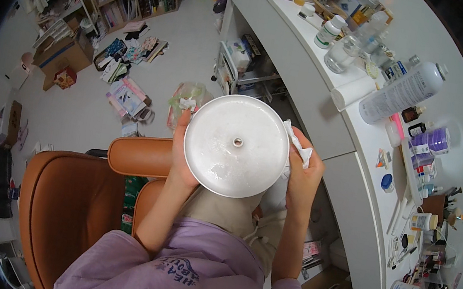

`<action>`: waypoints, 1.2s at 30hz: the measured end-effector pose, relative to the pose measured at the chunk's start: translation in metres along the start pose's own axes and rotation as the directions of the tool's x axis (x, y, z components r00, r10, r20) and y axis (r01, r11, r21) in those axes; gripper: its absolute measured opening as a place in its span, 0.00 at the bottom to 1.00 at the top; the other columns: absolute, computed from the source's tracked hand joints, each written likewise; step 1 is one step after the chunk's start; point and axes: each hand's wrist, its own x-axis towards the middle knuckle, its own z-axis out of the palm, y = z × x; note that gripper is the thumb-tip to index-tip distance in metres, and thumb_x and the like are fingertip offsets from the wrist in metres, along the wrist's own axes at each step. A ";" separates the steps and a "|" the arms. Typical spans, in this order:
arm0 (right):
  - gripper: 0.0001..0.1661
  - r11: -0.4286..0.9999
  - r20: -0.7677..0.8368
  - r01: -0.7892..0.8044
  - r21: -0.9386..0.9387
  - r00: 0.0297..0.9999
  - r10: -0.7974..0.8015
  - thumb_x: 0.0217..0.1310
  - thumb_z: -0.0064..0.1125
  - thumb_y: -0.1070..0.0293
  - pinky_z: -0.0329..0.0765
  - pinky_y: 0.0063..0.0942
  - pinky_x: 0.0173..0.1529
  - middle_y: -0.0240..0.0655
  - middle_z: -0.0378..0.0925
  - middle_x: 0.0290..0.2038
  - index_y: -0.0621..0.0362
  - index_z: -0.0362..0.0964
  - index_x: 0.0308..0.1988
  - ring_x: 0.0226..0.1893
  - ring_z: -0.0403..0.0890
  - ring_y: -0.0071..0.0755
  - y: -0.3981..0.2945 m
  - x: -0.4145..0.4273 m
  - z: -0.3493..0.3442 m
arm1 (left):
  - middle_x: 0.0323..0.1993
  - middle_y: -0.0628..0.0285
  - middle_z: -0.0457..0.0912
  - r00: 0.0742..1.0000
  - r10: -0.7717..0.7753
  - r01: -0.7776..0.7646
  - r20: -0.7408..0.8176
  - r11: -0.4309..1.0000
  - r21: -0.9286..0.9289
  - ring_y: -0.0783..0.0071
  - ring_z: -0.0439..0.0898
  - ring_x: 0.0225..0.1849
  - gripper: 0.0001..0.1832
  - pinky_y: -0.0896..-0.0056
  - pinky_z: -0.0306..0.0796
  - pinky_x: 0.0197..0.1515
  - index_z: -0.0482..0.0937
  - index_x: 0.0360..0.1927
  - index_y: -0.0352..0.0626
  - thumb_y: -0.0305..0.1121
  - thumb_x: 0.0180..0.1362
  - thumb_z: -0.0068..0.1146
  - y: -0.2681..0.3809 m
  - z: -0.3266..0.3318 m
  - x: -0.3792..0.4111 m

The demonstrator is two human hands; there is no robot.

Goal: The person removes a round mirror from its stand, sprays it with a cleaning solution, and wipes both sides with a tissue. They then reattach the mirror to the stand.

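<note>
A round white disc [232, 167] with a raised rim and a small hole at its centre is held up over my lap. Its face looks wet, with shiny patches towards the lower edge. My left hand [183, 155] grips the disc by its left side, thumb along the rim. On the opposite side, my right hand [305, 172] pinches a crumpled white tissue [298, 143] against or close to the rim. The fingers behind the disc are hidden, so I cannot tell how firmly the right hand bears on it.
A white desk [349, 130] curves along the right, crowded with bottles, a spray can [402, 95] and a paper roll [352, 94]. An orange-brown chair [71, 210] stands at left. On the floor are a plastic bag [189, 94], a cardboard box [64, 52] and piled items [135, 53].
</note>
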 end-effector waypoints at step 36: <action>0.26 0.554 0.916 0.828 -0.086 0.285 -0.284 0.47 0.48 0.73 0.59 0.37 0.61 0.57 0.65 0.49 0.74 0.60 0.48 0.56 0.64 0.50 -0.017 -0.026 0.057 | 0.51 0.55 0.71 0.976 0.206 -0.178 -0.074 0.944 0.278 0.64 0.75 0.44 0.32 0.63 0.69 0.49 0.56 0.63 0.46 0.46 0.54 0.37 -0.005 0.014 -0.001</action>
